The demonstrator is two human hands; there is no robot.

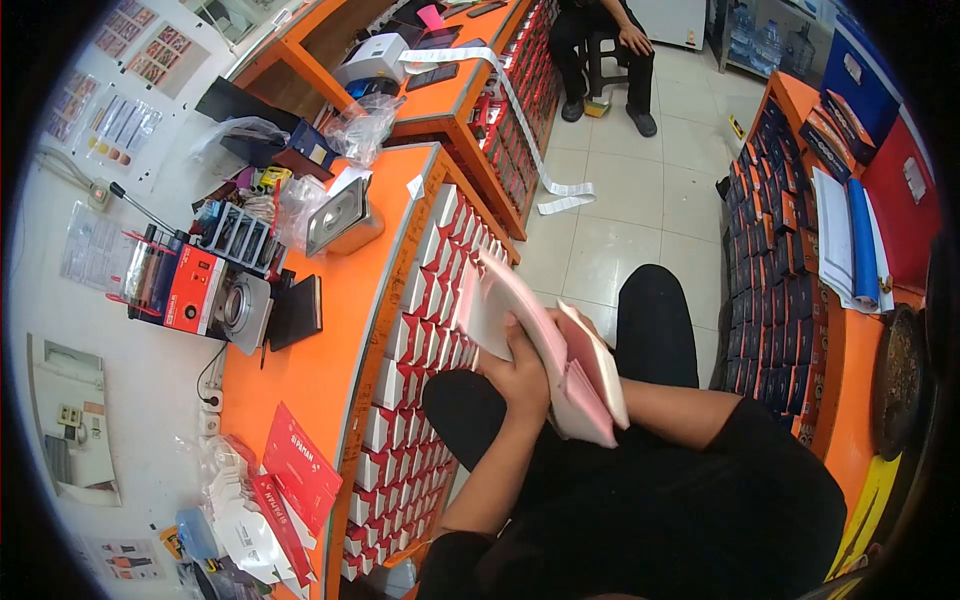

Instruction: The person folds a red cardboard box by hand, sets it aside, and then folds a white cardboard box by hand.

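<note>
Both of my hands hold a thick stack of pink and white sheets (pixel 520 300) over my lap. My left hand (pixel 518 378) is closed around its near left side, with the thumb pressed on the white face. Behind the stack, my right hand (pixel 583 322) grips the far side, and most of its fingers are hidden. The stack is tilted and splits into two parts on the right, where a cream-coloured piece (pixel 603 375) stands apart from the pink edges.
Left is an orange counter (pixel 345 300) with a metal container (pixel 345 222), a red machine (pixel 190 290) and red cartons (pixel 300 465). Stacked white-and-red boxes (pixel 405 380) fill its side. Dark boxes (pixel 765 280) line the right shelf. A seated person (pixel 605 45) is ahead.
</note>
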